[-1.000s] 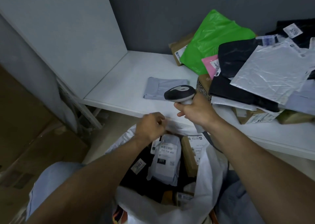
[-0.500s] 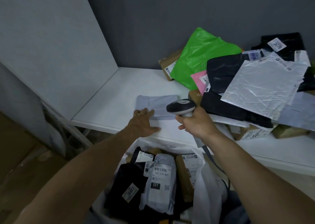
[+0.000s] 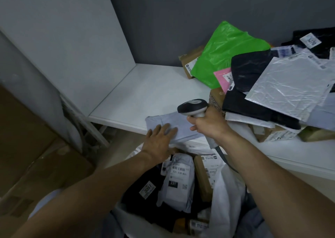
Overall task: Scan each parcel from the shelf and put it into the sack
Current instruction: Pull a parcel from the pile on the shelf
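A flat grey parcel (image 3: 178, 124) lies at the front edge of the white shelf (image 3: 148, 91), partly overhanging it. My left hand (image 3: 159, 141) rests on the parcel with fingers spread flat. My right hand (image 3: 208, 124) grips the handle of a black and grey barcode scanner (image 3: 192, 106), its head over the parcel's right end. Below the shelf edge stands the open white sack (image 3: 226, 188), with several labelled parcels inside, a grey one (image 3: 176, 181) on top.
A pile of parcels fills the shelf's right side: a green bag (image 3: 224, 51), black bags (image 3: 248, 74), a silver mailer (image 3: 291, 85), a pink one (image 3: 223, 78) and brown boxes (image 3: 190, 62). A white side panel (image 3: 72, 38) closes the shelf on the left. Cardboard (image 3: 36, 156) lies on the floor.
My left hand rose from the sack's mouth onto the grey parcel and drew it toward the shelf's front edge. The scanner stayed over the parcel's right end.
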